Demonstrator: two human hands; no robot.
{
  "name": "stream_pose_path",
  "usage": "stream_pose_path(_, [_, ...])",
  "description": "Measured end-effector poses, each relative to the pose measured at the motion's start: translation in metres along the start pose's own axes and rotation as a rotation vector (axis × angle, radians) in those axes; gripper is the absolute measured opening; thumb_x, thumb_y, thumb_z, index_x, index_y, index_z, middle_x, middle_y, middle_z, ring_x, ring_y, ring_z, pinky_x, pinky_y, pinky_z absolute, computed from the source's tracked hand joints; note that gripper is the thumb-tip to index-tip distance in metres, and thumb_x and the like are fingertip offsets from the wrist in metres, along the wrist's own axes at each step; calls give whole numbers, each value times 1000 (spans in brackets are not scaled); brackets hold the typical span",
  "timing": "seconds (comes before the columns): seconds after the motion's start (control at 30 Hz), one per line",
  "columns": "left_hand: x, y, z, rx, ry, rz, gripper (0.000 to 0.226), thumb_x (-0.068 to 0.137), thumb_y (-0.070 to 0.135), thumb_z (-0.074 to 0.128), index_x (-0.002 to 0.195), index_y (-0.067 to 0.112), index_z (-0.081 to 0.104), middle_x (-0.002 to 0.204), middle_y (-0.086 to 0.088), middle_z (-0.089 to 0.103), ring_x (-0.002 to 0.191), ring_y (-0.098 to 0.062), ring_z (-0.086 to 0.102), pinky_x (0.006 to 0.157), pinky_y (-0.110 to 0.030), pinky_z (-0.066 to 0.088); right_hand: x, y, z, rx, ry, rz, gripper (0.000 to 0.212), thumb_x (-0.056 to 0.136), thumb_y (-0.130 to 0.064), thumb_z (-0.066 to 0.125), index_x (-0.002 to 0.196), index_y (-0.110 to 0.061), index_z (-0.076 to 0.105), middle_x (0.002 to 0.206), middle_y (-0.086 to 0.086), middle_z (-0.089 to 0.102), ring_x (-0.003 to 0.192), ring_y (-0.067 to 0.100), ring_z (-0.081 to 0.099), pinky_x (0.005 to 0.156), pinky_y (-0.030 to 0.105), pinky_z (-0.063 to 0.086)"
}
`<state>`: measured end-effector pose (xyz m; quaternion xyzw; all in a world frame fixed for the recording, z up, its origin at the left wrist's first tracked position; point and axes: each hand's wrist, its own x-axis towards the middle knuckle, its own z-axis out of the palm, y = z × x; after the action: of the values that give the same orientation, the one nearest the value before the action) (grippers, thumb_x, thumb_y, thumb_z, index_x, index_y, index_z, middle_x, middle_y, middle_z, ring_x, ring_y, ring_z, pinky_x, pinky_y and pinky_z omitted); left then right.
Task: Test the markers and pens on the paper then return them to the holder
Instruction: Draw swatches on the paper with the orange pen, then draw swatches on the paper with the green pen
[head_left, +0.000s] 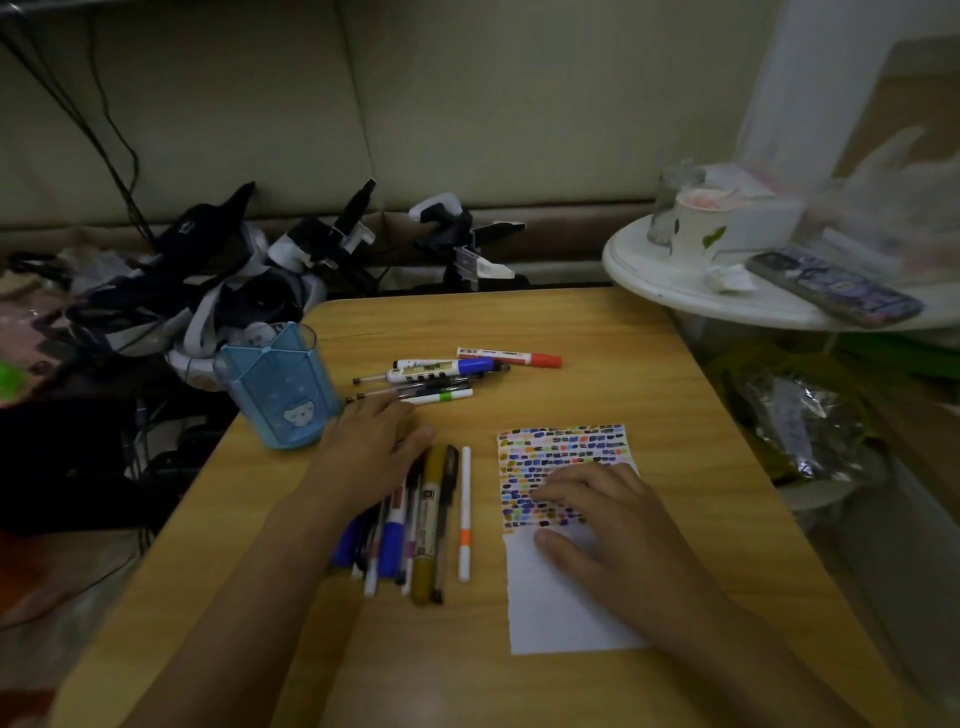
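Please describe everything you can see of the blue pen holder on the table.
The holder is a translucent light-blue plastic cup with inner dividers that split it into compartments and a small pale cartoon face printed low on its front. It stands upright near the table's far left corner. No pens can be seen in it. The left hand lies just to its right, on the near pile of pens, not touching it.

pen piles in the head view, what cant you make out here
- Near pile of pens: upper ends hidden under the left hand.
- Paper: middle colour marks covered by the right hand.
- Blue holder: contents unclear through the tinted wall.
- Marker labels: too small.
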<state>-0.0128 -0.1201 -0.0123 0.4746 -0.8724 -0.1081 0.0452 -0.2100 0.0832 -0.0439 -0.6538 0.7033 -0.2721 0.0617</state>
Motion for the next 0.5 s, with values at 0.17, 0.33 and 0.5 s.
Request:
stream_pose_path(0.17, [2,0,-2,-37,54,22,51,97,58,38,139,29,50,148,3,40,136,-17,35,112,-45,34,1,2,-2,-2,6,14,40,90,-58,45,125,-44,59,123,-32,47,114,-8,35,92,10,28])
stream_pose_path(0.33, [3,1,-2,-24,49,41,46,97,58,37,126,31,59,139,4,47,130,-16,41,109,-44,37,1,1,-3,-13,5,16,35,92,-52,50,124,-43,60,123,-30,49,115,-5,38,93,10,27])
stream_pose_path(0.5, [4,3,-4,-21,22,45,40,98,54,41,117,28,65,118,5,57,114,-15,50,100,-44,45,0,1,-6,-13,1,18,29,96,-46,57,125,-42,61,124,-30,50,115,-7,35,93,7,26])
